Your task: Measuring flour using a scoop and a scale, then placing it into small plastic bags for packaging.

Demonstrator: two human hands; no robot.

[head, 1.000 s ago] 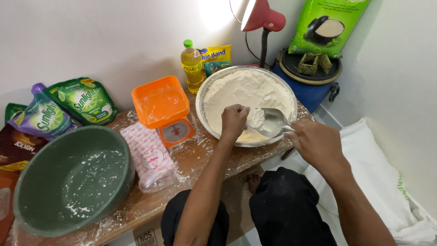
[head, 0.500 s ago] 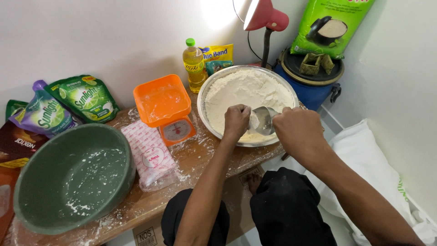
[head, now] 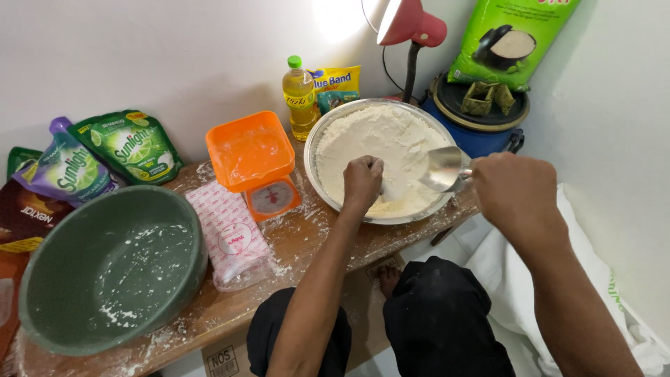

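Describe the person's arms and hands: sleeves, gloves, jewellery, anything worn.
Both forearms are bare, with no sleeve in view. The left hand and right hand wear no gloves, and no rings, watch or bracelets show. The left fingers are dusted with flour.

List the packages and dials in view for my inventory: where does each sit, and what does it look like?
Two green stand-up pouches with lime pictures: far left, against the wall.
Dark brown snack bag: left edge.
Pink-patterned clear packet: lying flat beside the green bowl.
Yellow oil bottle, green cap: behind the metal flour bowl.
Yellow-and-blue sachet: beside the bottle.
Tall green sack: top right.
Orange kitchen scale's round dial: centre.
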